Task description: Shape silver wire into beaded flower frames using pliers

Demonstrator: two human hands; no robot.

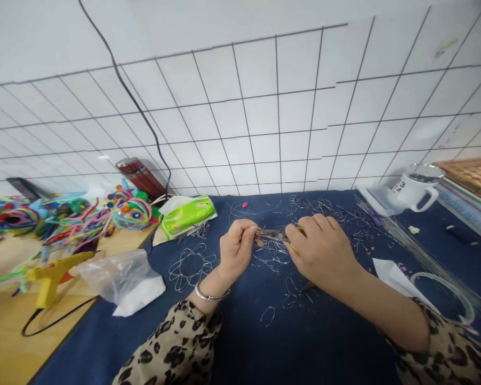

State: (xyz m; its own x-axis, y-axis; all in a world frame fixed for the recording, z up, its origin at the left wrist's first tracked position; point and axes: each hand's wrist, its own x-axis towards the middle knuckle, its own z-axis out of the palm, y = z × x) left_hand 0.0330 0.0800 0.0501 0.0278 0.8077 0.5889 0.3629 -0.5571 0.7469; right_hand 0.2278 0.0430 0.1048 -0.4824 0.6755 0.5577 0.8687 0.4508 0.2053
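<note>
My left hand (235, 247) is closed in a pinch on a thin silver wire piece (269, 252) over the dark blue cloth (240, 331). My right hand (323, 250) is wrapped round small pliers (273, 234) with yellow handles, whose jaws meet the wire right beside my left fingertips. A finished wire flower (191, 266) lies flat on the cloth just left of my left wrist. Loose bent wire scraps (291, 299) lie under and around both hands.
A yellow glue gun (50, 275) and a clear plastic bag (118, 278) sit at the left on the wooden table. Colourful pipe-cleaner crafts (64, 216), a green tissue pack (188, 214), a thermos (141, 176), a white mug (417, 190), straight wires (420, 251) and a wire coil (444, 297) surround the cloth.
</note>
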